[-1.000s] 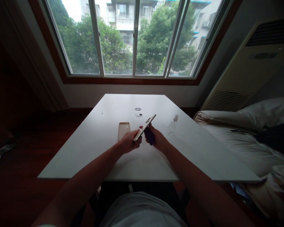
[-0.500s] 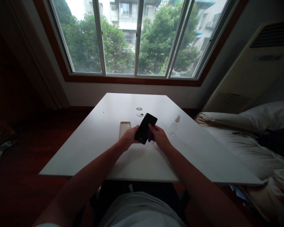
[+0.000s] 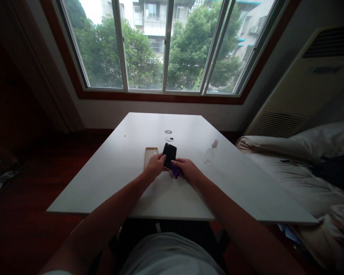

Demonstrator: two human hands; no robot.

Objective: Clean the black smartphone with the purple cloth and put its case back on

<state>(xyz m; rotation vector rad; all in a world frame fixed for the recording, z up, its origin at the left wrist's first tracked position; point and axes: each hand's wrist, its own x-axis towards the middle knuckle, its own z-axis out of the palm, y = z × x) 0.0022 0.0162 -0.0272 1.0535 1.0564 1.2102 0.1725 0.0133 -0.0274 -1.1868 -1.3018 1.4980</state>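
Head view, the only one. Counted on the white tabletop [image 3: 126, 179]: one dark phone [image 3: 169, 153], one purple cloth [image 3: 176, 172], one pale gold phone case [image 3: 150, 155], one clear spray bottle [image 3: 210, 153] and two small round marks [image 3: 169, 138] near frame centre.

The phone sits at the centre of the frame, screen side up, low over the tabletop; whether it touches the surface cannot be told. The left hand [image 3: 154, 167] grips its near left edge, fingers closed on it. The right hand [image 3: 187, 170] holds the near right corner, fingers closed on the purple cloth, which is pressed against the phone.

The case lies flat just left of the phone, partly behind the left hand. The spray bottle lies on its side to the right of centre, well apart from both hands. The round marks lie just beyond the phone's far end.

Edges: the tabletop's near edge runs across the lower middle of the frame, well clear of the hands. Bare surface lies open on the left and right of the hands. A bed with pale bedding [image 3: 304, 179] adjoins the right edge.
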